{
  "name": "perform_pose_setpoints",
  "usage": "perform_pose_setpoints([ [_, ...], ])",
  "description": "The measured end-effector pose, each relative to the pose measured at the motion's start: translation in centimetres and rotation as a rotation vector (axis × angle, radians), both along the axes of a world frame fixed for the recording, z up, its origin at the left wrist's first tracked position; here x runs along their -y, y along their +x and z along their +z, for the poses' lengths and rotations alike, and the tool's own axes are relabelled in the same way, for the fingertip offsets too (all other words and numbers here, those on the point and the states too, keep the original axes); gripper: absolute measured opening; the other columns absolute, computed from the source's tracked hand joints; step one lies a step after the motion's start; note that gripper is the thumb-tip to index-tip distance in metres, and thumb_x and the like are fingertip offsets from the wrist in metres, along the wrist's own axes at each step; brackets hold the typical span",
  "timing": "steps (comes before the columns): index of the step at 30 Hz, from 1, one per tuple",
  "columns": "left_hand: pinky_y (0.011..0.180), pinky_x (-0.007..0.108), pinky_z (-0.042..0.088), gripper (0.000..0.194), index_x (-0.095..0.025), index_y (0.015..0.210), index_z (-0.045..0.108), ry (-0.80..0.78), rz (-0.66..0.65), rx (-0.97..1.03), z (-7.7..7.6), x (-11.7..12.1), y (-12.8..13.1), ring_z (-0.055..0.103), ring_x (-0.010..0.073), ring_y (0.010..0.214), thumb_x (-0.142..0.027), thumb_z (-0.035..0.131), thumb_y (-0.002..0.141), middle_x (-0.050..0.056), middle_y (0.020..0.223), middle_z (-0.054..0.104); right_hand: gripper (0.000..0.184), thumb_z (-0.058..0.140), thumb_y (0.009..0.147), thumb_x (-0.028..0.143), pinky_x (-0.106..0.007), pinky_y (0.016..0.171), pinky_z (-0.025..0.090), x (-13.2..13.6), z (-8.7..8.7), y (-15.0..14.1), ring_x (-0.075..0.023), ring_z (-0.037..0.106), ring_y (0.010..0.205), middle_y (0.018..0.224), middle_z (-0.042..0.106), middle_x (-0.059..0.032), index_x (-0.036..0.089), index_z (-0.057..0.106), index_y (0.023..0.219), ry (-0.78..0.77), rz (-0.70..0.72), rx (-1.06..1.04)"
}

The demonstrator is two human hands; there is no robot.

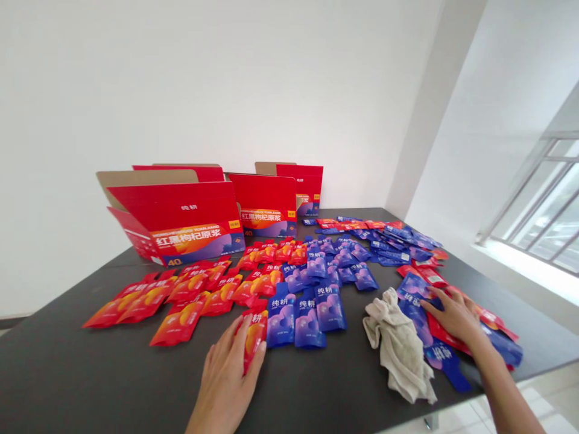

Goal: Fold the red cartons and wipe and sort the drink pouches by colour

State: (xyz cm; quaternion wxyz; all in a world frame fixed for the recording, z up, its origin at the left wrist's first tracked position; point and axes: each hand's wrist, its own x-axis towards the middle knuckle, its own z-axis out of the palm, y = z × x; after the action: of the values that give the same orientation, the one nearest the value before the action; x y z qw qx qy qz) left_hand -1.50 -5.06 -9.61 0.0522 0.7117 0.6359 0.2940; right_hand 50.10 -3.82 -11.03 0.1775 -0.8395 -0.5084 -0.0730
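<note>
My left hand (228,369) lies flat, fingers apart, on a red pouch (256,335) at the near end of the rows, beside three blue pouches (306,311). My right hand (453,314) rests with spread fingers on a loose heap of blue and red pouches (456,337) at the table's right edge. A crumpled beige cloth (398,346) lies between the two hands. Rows of red pouches (181,295) stretch to the left, and more blue pouches (335,265) lie in the middle.
Three open red cartons (190,223) stand at the back of the dark table (90,374). Another pile of blue and red pouches (389,238) lies at the far right. White walls surround the table, and a window (538,217) is at the right.
</note>
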Motion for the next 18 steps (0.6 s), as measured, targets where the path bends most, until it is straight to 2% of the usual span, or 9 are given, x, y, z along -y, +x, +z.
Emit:
perform_pose_setpoints([
  [4, 0.109, 0.056, 0.037, 0.058, -0.011, 0.135, 0.051, -0.008, 0.023, -0.018, 0.3, 0.1, -0.1, 0.047, 0.0309, 0.133, -0.047, 0.032, 0.093, 0.018, 0.141, 0.053, 0.077, 0.048, 0.076, 0.071, -0.064, 0.097, 0.034, -1.1, -0.4, 0.3, -0.0455, 0.043, 0.129, 0.135, 0.052, -0.0209, 0.021, 0.055, 0.133, -0.019, -0.015, -0.045],
  [7, 0.11, 0.056, 0.036, 0.058, -0.011, 0.134, 0.052, 0.01, 0.018, -0.017, 0.4, 0.1, -0.2, 0.047, 0.0305, 0.133, -0.047, 0.032, 0.093, 0.019, 0.14, 0.054, 0.086, 0.053, 0.069, 0.075, -0.065, 0.097, 0.033, -2.7, 0.0, 0.7, -0.0483, 0.044, 0.125, 0.128, 0.055, -0.0236, 0.014, 0.055, 0.129, -0.032, -0.007, -0.097],
  [10, 0.111, 0.055, 0.035, 0.059, -0.011, 0.134, 0.052, 0.019, 0.02, -0.008, 0.5, 0.2, -0.3, 0.046, 0.0304, 0.134, -0.048, 0.032, 0.093, 0.019, 0.14, 0.054, 0.081, 0.067, 0.059, 0.069, -0.06, 0.092, 0.039, -4.1, 0.9, 1.2, -0.0482, 0.051, 0.117, 0.115, 0.061, -0.0249, 0.011, 0.06, 0.115, -0.028, 0.017, -0.16],
  [13, 0.111, 0.056, 0.034, 0.059, -0.011, 0.134, 0.051, 0.023, 0.03, 0.014, 0.8, 0.3, -0.3, 0.046, 0.0305, 0.134, -0.048, 0.031, 0.093, 0.018, 0.14, 0.053, 0.08, 0.076, 0.049, 0.059, -0.056, 0.082, 0.043, -4.9, 2.0, 1.2, -0.0483, 0.055, 0.106, 0.105, 0.061, -0.0264, 0.009, 0.057, 0.108, 0.033, 0.003, -0.222],
  [16, 0.113, 0.056, 0.032, 0.057, -0.014, 0.135, 0.051, 0.027, 0.032, 0.057, 1.3, 0.4, -0.2, 0.046, 0.0299, 0.134, -0.048, 0.032, 0.093, 0.017, 0.141, 0.053, 0.082, 0.078, 0.05, 0.051, -0.047, 0.067, 0.047, -5.0, 3.0, 0.6, -0.0376, 0.062, 0.083, 0.092, 0.062, -0.0199, 0.007, 0.048, 0.113, 0.121, 0.027, -0.314],
  [18, 0.114, 0.056, 0.03, 0.056, -0.016, 0.135, 0.051, 0.036, 0.022, 0.105, 1.7, 0.6, -0.1, 0.045, 0.0294, 0.134, -0.049, 0.034, 0.092, 0.015, 0.141, 0.053, 0.081, 0.077, 0.053, 0.048, -0.04, 0.058, 0.046, -4.8, 3.6, 0.0, -0.0282, 0.06, 0.066, 0.081, 0.061, -0.0126, 0.006, 0.045, 0.115, 0.182, 0.066, -0.383],
])
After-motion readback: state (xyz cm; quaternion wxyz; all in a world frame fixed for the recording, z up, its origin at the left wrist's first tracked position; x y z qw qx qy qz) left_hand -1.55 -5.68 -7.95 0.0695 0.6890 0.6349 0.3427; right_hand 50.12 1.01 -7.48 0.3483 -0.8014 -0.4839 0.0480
